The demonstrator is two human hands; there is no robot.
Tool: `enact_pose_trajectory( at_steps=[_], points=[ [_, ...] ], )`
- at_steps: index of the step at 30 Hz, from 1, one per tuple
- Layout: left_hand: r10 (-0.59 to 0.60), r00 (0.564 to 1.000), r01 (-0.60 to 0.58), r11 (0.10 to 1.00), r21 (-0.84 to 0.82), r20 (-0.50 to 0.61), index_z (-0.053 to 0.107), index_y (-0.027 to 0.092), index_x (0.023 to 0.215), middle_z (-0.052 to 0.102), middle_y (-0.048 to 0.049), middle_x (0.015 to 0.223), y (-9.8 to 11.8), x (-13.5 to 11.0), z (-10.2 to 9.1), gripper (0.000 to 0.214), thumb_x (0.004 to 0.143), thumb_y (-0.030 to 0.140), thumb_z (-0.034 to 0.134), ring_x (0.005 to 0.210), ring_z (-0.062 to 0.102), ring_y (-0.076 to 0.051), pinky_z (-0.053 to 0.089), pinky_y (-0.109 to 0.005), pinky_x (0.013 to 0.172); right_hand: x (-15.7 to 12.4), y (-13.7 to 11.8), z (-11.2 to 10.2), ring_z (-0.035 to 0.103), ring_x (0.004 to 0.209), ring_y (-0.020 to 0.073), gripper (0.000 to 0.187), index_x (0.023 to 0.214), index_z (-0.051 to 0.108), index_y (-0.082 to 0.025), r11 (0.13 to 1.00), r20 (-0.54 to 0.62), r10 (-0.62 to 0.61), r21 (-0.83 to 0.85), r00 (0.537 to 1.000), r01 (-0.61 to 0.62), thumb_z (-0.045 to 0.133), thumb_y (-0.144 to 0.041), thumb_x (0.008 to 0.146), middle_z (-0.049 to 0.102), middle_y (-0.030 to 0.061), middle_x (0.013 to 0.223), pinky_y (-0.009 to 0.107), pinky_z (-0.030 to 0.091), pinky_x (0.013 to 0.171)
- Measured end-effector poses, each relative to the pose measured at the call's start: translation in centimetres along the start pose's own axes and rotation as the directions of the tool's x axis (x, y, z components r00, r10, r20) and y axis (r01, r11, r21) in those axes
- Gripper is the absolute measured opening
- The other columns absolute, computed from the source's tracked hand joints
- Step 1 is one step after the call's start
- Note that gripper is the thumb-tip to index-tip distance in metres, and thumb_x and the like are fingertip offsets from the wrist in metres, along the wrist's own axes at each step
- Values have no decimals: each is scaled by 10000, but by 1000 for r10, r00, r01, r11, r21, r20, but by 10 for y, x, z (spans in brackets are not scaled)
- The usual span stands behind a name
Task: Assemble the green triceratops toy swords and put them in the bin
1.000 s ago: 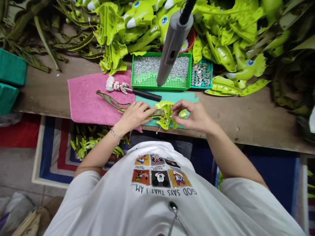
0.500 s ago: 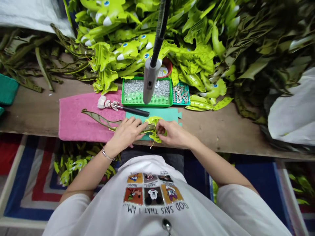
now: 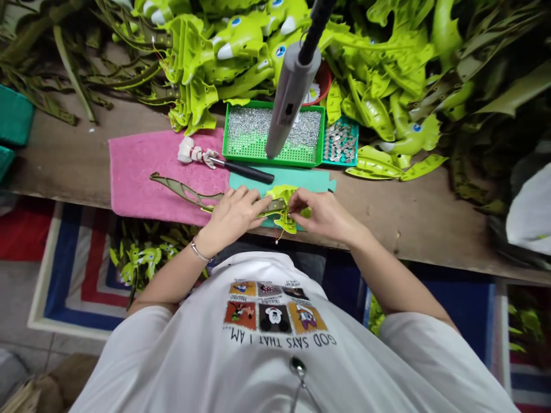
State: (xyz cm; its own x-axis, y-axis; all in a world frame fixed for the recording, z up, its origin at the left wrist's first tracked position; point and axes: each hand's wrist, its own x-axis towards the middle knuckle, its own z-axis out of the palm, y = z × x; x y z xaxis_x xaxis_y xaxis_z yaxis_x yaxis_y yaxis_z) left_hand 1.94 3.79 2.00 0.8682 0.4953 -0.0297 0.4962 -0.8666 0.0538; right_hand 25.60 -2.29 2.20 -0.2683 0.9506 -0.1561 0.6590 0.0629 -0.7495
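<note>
My left hand [image 3: 236,217] lies over a long olive-green plastic part [image 3: 185,190], pressing it down with closed fingers. The narrow end of that part overlaps a lime-green plastic shell [image 3: 285,222], hollow side up. A thin wire with a small white connector [image 3: 276,241] hangs from the shell over the table edge. My right hand [image 3: 322,215] is at the shell's right side, thumb and forefinger pinched together at its inside; what they hold is too small to make out. A teal foam mat [image 3: 322,179] and a pink cloth [image 3: 129,172] lie beneath the work.
A black-handled tool with a cloth-wrapped head [image 3: 249,171] rests beyond my left hand. A green tray of screws [image 3: 245,150] and a teal tray of small metal discs [image 3: 340,146] stand behind. A grey powered driver [image 3: 293,92] hangs above. Lime-green shells [image 3: 241,40] are piled at the back.
The view has shifted, so the bench appears higher and further right. Both hands stay at the same parts; the right fingers are still pinched at the shell.
</note>
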Motion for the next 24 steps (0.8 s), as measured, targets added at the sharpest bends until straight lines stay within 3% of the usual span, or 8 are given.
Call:
enact_pose_trajectory(
  at_steps=[5,8,13,16,19,20,22,24],
  points=[
    [-39,999,40,999,-18,20,576,212,1326,652,-60,1006,4,0,-3,390,970,365,621,935,545,-244,406,-349,765,-6,-4,3,687,734,160,154,874,515,-222,1000,-108,5,-7,994,-6,592,-130,778,715,13,796,269,510,707],
    [-41,999,41,999,-17,25,577,210,1327,652,-62,1013,6,0,-5,410,955,368,646,933,544,-247,410,-357,755,-10,-8,8,687,717,159,180,878,513,-224,999,-98,31,-11,995,-32,610,-125,764,720,5,792,268,508,695],
    [-50,999,49,999,-24,-8,583,204,1323,655,-51,1001,5,-1,-3,425,937,354,676,910,552,-238,429,-353,765,-10,-4,9,662,691,166,96,807,546,-217,993,-211,-14,-113,977,-11,619,-158,789,695,14,748,281,495,661],
    [-55,998,53,997,-47,-36,590,209,1313,662,-42,1001,4,-1,1,432,922,356,699,898,559,-228,440,-344,774,8,21,-11,664,701,162,29,834,568,-218,996,-424,-1,-79,906,-36,594,-206,834,700,23,786,293,523,691],
    [-66,996,62,997,-48,-66,599,218,1305,667,-34,993,5,0,3,442,900,339,729,893,565,-225,446,-339,777,40,60,-37,667,763,198,82,883,566,-216,973,-686,58,-124,725,-196,510,-166,850,708,64,850,354,534,762],
    [-68,995,65,997,-49,-71,603,221,1300,666,-32,987,6,0,3,441,896,338,734,887,565,-223,447,-338,776,51,73,-43,668,798,215,103,907,568,-215,957,-715,71,-147,696,-248,501,-161,851,712,81,882,382,532,800],
    [-75,994,71,996,-51,-74,608,224,1294,663,-31,978,7,0,4,433,896,340,734,880,564,-221,447,-336,771,70,96,-51,662,856,253,119,944,579,-209,920,-722,81,-210,687,-330,517,-176,848,714,113,930,437,518,858],
    [-83,994,79,995,-54,-69,607,221,1296,661,-34,980,8,0,5,426,906,348,721,882,560,-222,442,-335,765,84,113,-53,653,898,287,131,955,592,-205,887,-699,76,-279,711,-369,537,-191,837,708,125,925,478,502,887]
  ],
)
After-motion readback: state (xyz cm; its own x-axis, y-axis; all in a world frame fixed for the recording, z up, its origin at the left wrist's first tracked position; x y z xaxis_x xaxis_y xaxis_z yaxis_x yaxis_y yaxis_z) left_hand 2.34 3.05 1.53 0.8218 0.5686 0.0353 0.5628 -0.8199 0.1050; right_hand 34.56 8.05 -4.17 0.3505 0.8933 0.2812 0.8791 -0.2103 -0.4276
